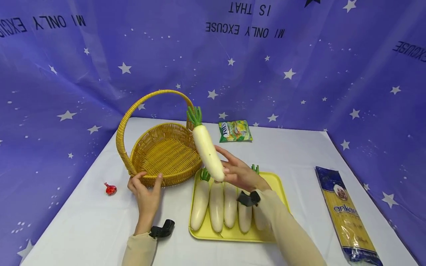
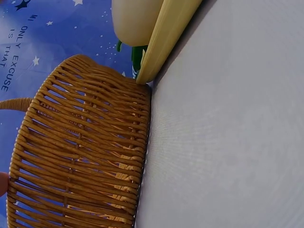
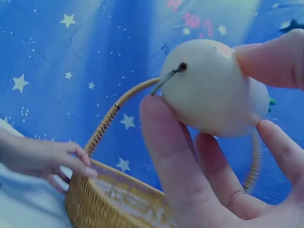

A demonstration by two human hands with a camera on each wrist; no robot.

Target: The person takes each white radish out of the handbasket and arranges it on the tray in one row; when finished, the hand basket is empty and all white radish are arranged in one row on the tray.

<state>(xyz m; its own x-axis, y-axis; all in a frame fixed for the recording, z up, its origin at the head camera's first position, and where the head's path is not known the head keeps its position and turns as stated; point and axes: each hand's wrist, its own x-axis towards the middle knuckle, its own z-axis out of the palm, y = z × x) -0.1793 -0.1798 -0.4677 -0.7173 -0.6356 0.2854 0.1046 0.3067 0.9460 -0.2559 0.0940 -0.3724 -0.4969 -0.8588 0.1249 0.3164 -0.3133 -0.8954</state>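
My right hand point(image 1: 244, 175) grips a white radish point(image 1: 208, 151) with a green top, its leafy end tilted up and to the left. In the right wrist view the thumb and fingers close round the radish's blunt end point(image 3: 204, 90), from which a thin dark thread sticks out. My left hand point(image 1: 146, 197) holds the near rim of a yellow wicker basket point(image 1: 169, 179) with a tall arched handle; only a fingertip point(image 2: 3, 184) shows in the left wrist view. Beneath the raised radish, a yellow tray point(image 1: 239, 238) bears several more white radishes point(image 1: 216, 207) side by side.
A green FOX'S candy bag point(image 1: 235, 131) lies at the back of the white table point(image 1: 289, 151). On the right is a long pack of spaghetti point(image 1: 347, 218). A small red-wrapped candy point(image 1: 110, 189) lies left of the basket. A blue starry cloth point(image 1: 199, 55) hangs behind.
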